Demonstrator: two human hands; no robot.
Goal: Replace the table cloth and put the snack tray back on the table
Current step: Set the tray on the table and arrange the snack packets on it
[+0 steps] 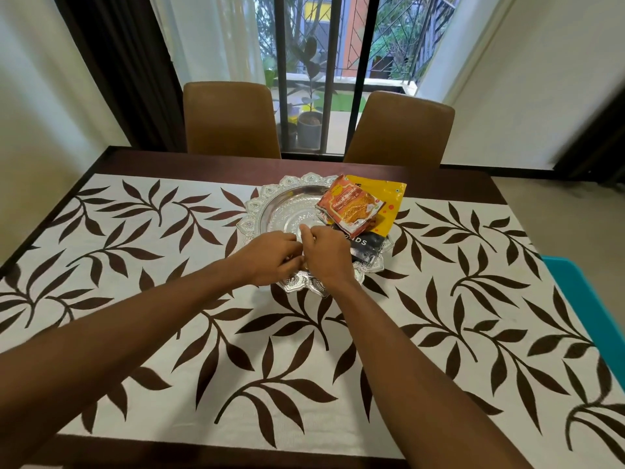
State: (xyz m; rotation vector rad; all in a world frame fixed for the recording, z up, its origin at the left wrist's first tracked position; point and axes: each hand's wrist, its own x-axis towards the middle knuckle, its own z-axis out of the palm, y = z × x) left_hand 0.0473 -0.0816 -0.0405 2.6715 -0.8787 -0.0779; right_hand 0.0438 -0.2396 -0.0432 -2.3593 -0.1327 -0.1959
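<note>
So the snack tray (270, 211) sits on the leaf-print cloth (338, 350), toward the tabletop's far side. Both hands meet at the tray's near rim: left hand (270, 262) and right hand (326, 253) have fingers curled, but I honestly cannot tell what either grip has. Risk I'd guess: the orange packet (350, 206) and yellow packet (389, 201) overhang the tray's far-right rim, so a nudge could slide them off.

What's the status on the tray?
Both hands, left hand and right hand, curled at tray near rim. Tray on cloth, packets inside. Nothing blocking.
</note>
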